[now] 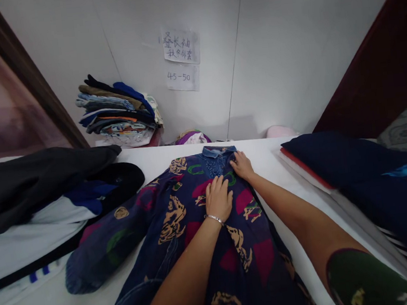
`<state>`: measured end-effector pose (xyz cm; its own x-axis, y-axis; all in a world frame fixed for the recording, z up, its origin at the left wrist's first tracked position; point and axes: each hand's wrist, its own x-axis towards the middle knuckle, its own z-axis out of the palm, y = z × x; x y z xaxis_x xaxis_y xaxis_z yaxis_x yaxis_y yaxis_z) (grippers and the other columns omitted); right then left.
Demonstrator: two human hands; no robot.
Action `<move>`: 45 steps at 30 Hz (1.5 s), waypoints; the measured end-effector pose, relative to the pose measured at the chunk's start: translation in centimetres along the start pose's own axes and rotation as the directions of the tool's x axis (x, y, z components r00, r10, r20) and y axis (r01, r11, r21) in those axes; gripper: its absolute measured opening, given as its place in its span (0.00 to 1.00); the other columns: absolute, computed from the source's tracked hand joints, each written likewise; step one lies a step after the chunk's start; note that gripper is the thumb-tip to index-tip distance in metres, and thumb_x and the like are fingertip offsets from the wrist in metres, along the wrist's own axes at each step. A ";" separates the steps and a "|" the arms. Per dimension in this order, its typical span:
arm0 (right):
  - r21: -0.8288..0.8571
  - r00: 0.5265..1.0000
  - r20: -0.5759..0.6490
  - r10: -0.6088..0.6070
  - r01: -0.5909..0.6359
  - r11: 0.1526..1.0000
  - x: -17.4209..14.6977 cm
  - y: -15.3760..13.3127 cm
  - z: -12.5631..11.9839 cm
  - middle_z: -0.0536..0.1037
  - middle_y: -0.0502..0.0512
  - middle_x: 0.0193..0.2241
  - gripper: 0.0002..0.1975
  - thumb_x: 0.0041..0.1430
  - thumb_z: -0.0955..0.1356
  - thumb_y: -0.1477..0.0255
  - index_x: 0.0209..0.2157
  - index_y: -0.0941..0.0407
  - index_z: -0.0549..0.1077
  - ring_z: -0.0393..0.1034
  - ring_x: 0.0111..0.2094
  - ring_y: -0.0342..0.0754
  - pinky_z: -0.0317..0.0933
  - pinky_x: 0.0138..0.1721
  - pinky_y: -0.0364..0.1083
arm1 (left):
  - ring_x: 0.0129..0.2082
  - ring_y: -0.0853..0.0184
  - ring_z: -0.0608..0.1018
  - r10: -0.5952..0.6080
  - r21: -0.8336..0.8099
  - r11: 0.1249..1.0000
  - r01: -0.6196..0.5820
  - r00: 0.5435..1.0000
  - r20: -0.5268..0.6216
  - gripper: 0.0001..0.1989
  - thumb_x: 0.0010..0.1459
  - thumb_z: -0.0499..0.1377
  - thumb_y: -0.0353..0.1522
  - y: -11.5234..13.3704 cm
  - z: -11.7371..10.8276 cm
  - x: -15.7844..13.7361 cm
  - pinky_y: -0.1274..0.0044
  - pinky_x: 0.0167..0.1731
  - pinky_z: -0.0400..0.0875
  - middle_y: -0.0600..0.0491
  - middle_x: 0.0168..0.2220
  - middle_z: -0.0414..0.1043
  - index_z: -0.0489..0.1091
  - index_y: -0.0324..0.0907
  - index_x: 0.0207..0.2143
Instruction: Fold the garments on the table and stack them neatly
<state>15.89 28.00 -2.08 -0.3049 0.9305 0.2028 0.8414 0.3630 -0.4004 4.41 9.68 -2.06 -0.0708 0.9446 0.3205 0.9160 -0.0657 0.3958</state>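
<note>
A dark blue denim jacket point(192, 221) with a pointed collar lies spread on the white table, printed with tan, magenta and green shapes. One sleeve point(104, 245) stretches out to the left; the other sleeve is not visible. My left hand point(218, 199), with a bracelet at the wrist, rests flat on the jacket's chest, fingers extended. Beside the collar point(220, 150), my right hand point(241, 165) has its fingers curled over the jacket's right shoulder edge. The jacket's lower part is partly hidden by my left forearm.
Loose dark and white clothes point(49, 202) lie heaped on the left. A tall stack of folded clothes point(119, 108) stands at the back left. Navy garments point(349, 156) are piled on the right. Handwritten paper signs point(181, 48) hang on the wall behind the table point(269, 150).
</note>
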 end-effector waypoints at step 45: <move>-0.149 0.893 0.397 -0.211 0.289 0.946 -26.0 -3.6 -5.8 0.51 0.60 0.65 0.31 0.62 0.59 0.55 0.63 0.54 0.57 0.39 0.66 0.57 0.31 0.63 0.62 | 0.66 0.58 0.50 -0.052 0.060 0.998 0.031 0.925 0.377 0.33 0.58 0.47 0.48 -0.5 -1.6 -1.5 0.61 0.62 0.45 0.46 0.67 0.46 0.55 0.44 0.62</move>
<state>23.42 2.25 -0.72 -0.6271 0.7738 -0.0890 0.7736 0.6054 -0.1872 3.44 7.81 -1.32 0.0360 0.9982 -0.0482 0.9352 -0.0167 0.3536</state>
